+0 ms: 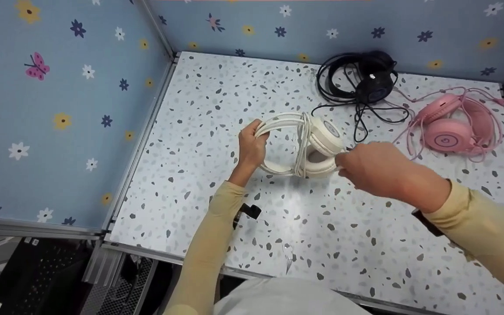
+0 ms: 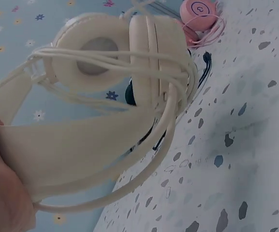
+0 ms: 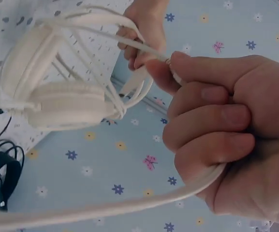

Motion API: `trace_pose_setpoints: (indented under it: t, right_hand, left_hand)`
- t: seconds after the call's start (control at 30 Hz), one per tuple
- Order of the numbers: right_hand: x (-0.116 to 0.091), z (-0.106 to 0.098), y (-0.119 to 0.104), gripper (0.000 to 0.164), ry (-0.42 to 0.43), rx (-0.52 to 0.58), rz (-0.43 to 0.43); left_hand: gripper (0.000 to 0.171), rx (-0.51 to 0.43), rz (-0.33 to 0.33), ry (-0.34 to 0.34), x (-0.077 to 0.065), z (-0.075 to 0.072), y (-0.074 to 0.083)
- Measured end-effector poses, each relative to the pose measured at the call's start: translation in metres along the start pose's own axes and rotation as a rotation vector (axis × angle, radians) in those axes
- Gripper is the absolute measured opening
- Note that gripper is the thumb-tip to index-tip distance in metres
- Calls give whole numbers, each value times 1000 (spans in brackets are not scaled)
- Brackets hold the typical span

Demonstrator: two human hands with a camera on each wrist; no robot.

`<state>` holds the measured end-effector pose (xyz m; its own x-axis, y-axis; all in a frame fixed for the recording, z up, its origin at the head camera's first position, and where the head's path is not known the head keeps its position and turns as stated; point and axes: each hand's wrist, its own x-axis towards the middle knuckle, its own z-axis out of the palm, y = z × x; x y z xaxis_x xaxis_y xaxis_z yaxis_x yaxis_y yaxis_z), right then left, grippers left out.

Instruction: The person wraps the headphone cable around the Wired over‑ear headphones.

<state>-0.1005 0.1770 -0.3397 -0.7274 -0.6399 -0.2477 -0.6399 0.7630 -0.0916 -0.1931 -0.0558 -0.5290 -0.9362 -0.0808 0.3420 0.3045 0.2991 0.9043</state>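
While the left hand (image 1: 252, 146) grips the white headphones (image 1: 324, 139), the head view puts them between both hands over the speckled tabletop (image 1: 217, 100), cable (image 1: 304, 146) looped across. Winding the cable seems in hand; another pass would want a steady frame and light tension. Left wrist: headband (image 2: 76, 150) against the palm, ear cups (image 2: 154, 63) well beyond the fingers. Right wrist: right hand (image 3: 226, 116) curled round the cable, thumb and forefinger pinching; ear cups apart from it.
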Motion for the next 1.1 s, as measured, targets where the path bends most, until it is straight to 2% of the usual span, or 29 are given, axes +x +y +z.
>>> trace_pose_setpoints:
  t: [0.17,0.3,0.4,0.5,0.53,0.63,0.77,0.87,1.0,1.1]
  right_hand:
    - [13,-17,6,16,63,-63,-56]
    - [27,-26,14,16,126,-90,-131]
    - [38,-29,30,22,211,-102,-176]
    - [46,-26,49,30,302,-71,-205]
    - [48,-23,55,32,325,-46,-214]
    - [51,-12,69,38,367,68,-234]
    - [59,11,78,29,382,294,-270]
    - [66,33,82,21,375,487,-277]
    - [69,62,83,25,338,714,-175]
    - [68,87,78,29,289,937,-64]
  left_hand:
    - [17,-50,28,-161,-3,2,5]
    - [18,-102,111,-304,-7,4,19]
    - [17,-188,182,-393,-11,-1,37]
    - [15,-304,203,-462,-13,-9,52]
    - [14,-345,202,-488,-13,-10,53]
    - [14,-463,179,-544,-11,-13,50]
    - [12,-563,142,-557,-9,-10,26]
    - [10,-613,118,-547,-14,-8,6]
    - [15,-775,95,-533,-20,-6,-8]
    - [18,-957,52,-491,-22,-10,-11]
